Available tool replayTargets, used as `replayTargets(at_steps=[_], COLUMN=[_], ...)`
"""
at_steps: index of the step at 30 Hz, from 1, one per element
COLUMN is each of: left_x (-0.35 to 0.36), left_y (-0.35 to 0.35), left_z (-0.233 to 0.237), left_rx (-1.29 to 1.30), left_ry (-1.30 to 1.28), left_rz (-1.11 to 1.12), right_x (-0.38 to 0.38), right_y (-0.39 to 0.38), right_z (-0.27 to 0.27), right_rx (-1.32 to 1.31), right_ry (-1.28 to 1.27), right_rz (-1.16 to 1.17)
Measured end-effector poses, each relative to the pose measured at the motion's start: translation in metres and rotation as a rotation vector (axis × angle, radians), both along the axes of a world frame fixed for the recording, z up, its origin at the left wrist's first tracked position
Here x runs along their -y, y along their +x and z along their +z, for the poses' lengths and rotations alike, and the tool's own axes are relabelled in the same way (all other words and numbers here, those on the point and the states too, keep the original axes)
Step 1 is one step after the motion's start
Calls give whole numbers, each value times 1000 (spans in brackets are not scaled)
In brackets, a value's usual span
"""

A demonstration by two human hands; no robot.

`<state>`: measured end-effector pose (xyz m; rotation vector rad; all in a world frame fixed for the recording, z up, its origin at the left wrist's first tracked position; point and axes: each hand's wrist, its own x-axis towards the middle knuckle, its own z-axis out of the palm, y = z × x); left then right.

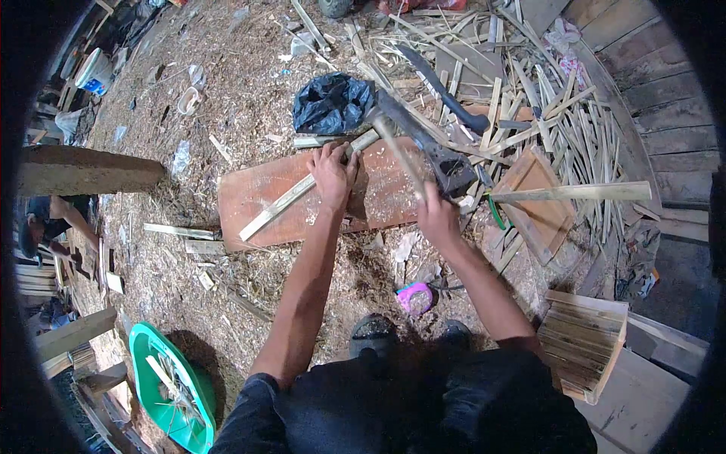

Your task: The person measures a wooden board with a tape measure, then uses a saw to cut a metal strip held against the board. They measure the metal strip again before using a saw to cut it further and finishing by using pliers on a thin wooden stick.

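Observation:
A reddish-brown board lies on the shavings-covered ground. Across it runs a pale wooden strip, slanting up to the right. My left hand is closed over this strip near its upper part. My right hand grips the light handle of a hammer, whose head is near the strip's upper end. Just above the board sits a black plastic bag. A dark saw-like tool lies to the right of the bag, its details unclear.
Many thin wooden strips are piled at the right, beside a small wooden frame. A pink tape measure lies near my feet. At lower left is a green basin; a wooden crate is at lower right. Another person is at far left.

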<state>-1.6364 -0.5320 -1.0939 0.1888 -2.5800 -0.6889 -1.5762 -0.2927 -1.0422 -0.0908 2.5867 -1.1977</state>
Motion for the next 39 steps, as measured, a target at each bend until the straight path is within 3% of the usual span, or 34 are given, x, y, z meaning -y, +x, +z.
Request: replayTargets(at_steps=[1, 4, 8, 9, 12, 16, 17, 20, 21, 24, 25, 28, 30, 31, 34, 36, 39], left_x=[0, 1, 2, 1, 3, 1, 0, -2, -5, -19, -18, -18, -32, -37, -55, -78, -104], left_y=[-1, -5, -1, -1, 2, 5, 8, 28, 34, 49, 46, 38, 38, 39, 44, 59, 80], left_z=[2, 3, 0, 2, 1, -2, -2, 1, 4, 17, 14, 21, 51, 49, 45, 45, 64], left_rx=[2, -23, -27, 39, 34, 94, 147, 268, 239, 201, 236, 372, 489, 429, 328, 368, 472], left_ry=[-3, -2, 3, -4, -29, -203, -256, -61, -18, -154, -136, -77, -24, 0, 151, 355, 439], left_rz=[-5, -12, -37, -7, -44, -51, -69, -108, -100, -144, -156, -141, -69, -103, -217, -317, -419], right_x=[-3, -5, -5, -3, -5, -9, -17, -45, -52, -61, -66, -86, -112, -118, -139, -135, -131], right_y=[-4, 2, -3, 0, -4, 35, 49, 83, 92, 102, 101, 80, 67, 63, 43, 35, 24], right_z=[-16, -17, -5, 0, -5, -21, -22, -41, -44, -55, -50, -40, -20, -24, -50, -50, -46], right_rx=[-49, -309, -108, -207, 69, -283, -74, -219, -97, -298, -394, -438, -326, -348, -267, -295, -238], right_ry=[221, 17, 117, 38, 121, -52, -3, 35, -38, 26, 208, 188, 483, 555, 722, 661, 499], right_rz=[102, 17, 83, 24, 112, -99, -146, -123, -170, -139, -69, -217, -296, -401, -245, -294, -334])
